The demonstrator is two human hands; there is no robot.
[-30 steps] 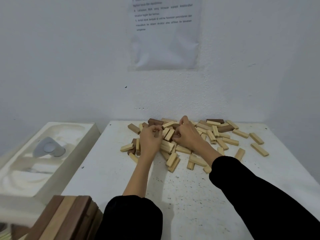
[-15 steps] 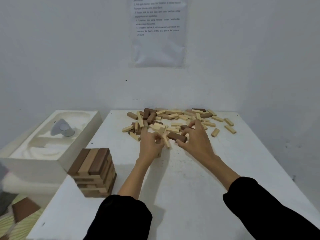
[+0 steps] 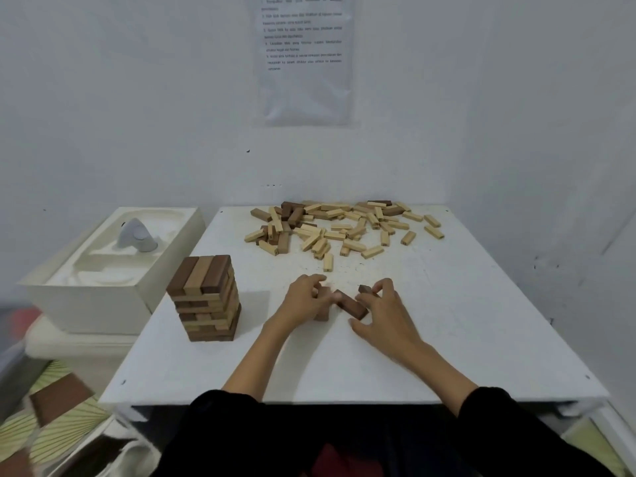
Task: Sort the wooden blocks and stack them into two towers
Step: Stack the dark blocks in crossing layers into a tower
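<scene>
Gripping mid-brown block point(image 3: 322, 313) w/ left hand point(image 3: 303, 299) | right hand point(image 3: 383, 313) pinches dark-brown block point(image 3: 351, 306) | both rect. bars

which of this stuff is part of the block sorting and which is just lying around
Job in hand: stacked tower; loose block pile; dark blocks gripped by left hand and right hand.
Lying about: white moulded tray; grey object in it; printed sheet on wall.
</scene>
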